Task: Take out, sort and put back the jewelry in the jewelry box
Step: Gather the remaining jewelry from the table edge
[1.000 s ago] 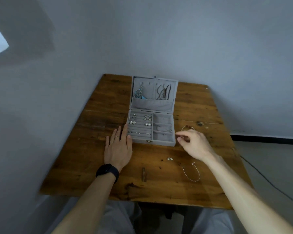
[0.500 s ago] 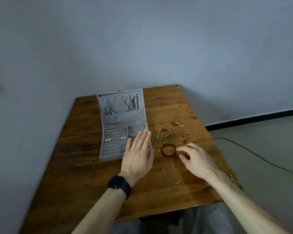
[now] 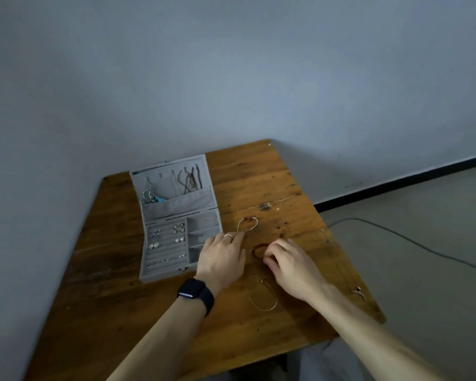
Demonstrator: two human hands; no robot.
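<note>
The grey jewelry box [image 3: 164, 266] lies open on the left of the wooden table [image 3: 116, 306]. Several earrings sit in its ring rolls, and necklaces hang in the raised lid [image 3: 173, 182]. My left hand [image 3: 221, 257], with a ring and a black watch, rests at the box's right front corner. Its fingertips meet the near end of a thin bangle with red beads [image 3: 247, 222], and its grip is hidden. My right hand [image 3: 289, 264] curls its fingers on the right side of a dark red bracelet [image 3: 257, 249]. A thin gold bangle [image 3: 263, 298] lies nearer me, between my wrists.
A small metal piece [image 3: 359, 292] lies near the table's right edge. A dark knot [image 3: 265, 207] marks the wood behind the bangles. A grey cable [image 3: 412, 243] runs over the floor on the right. Walls stand close behind and to the left of the table.
My left hand slid right, off the box, to the beaded bangle's end. My right hand's fingers have closed on the red bracelet. The view has swung further right.
</note>
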